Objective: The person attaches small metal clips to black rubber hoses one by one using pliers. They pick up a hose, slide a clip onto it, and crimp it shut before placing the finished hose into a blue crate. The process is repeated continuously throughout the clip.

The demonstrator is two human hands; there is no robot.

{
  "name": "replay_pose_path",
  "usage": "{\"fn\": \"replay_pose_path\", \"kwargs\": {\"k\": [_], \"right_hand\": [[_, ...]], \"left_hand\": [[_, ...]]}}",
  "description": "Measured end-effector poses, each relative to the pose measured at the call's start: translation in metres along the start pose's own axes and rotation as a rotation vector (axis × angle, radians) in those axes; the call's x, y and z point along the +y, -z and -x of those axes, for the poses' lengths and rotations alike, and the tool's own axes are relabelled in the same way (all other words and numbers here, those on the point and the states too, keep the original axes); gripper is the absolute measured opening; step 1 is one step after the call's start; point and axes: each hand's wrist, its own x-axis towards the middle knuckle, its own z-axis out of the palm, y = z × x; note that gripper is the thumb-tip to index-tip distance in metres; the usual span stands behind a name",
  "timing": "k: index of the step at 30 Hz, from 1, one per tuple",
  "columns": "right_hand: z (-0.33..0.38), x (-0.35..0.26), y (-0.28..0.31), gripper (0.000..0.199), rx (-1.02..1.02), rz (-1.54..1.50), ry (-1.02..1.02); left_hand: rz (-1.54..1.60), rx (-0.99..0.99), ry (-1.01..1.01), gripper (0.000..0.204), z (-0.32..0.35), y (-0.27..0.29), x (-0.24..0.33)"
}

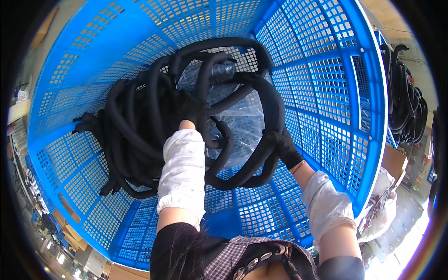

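Black foam-covered tubes: A tangled pile of black foam-covered tubes (151,105) is contained in the blue perforated bin (109,51), massed toward the left, with loops extended across to the right wall.
Left hand: The black-gloved left hand (187,108) is placed in the pile, apparently in contact with the tubes. Black is set against black; how far the fingers are opened, and whether anything is gripped, cannot be told.
Right hand: The black-gloved right hand (285,148) is set against the thick curved tube (275,105) beside the right wall. The fingers appear bent over it; whether they are fully closed cannot be told.
Crossed loops: Snagging is judged possible if one loop is pulled, since several are crossed over each other and neighbours could be dragged along.
Foam covering: Creasing or tearing is judged possible should a bend be forced tight or rubbed along the lattice.
Loose ends: A free end, as seen at the left of the pile, could be caught in the wall openings.
Bin floor: Crumpled transparent film (240,126) is seen beneath the loops; it could be lifted with them.
Obstructions: Reach is bounded by the high bin walls; part of the pile is hidden by the white left sleeve (182,163).
Outside, right: More black tubes (405,100) are hung in a bundle; a cardboard box (395,163) and a translucent bag (380,210) are noted below.
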Motion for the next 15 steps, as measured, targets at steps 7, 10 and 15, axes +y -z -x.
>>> {"fn": "replay_pose_path", "kwargs": {"k": [7,10,15], "right_hand": [[-0.023,0.003,0.026,0.051,-0.036,-0.357,-0.048],[-0.022,0.012,0.05,0.043,0.11,-0.415,-0.049],[-0.025,0.059,0.097,0.041,0.116,-0.134,-0.001]], "left_hand": [[0.514,0.206,-0.034,0.038,0.019,0.051,0.056],[0.496,-0.112,-0.084,0.05,0.012,0.07,0.072],[0.351,-0.405,-0.202,0.074,-0.01,-0.013,0.097]]}}
